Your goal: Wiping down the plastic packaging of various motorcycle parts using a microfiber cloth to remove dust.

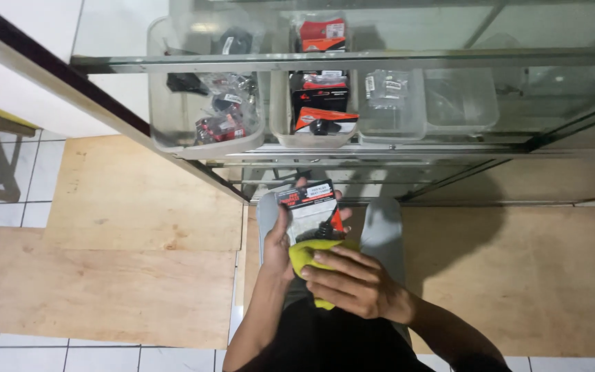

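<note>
the left hand (pixel 278 242) grips a small clear packet (pixel 313 210) with a red-and-black header card and a dark part inside, held before the glass shelf (pixel 449 58). the right hand (pixel 351 279) presses a yellow cloth (pixel 309 253) against its lower edge.

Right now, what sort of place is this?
Probably a small spare-parts shop: a glass display cabinet holds clear plastic bins of bagged parts, and the left hand holds a carded packet.

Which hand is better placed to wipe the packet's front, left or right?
Right, probably. The right hand already presses the yellow cloth against the lower edge of the small packet. The left hand grips the packet's side, holding it up.
</note>
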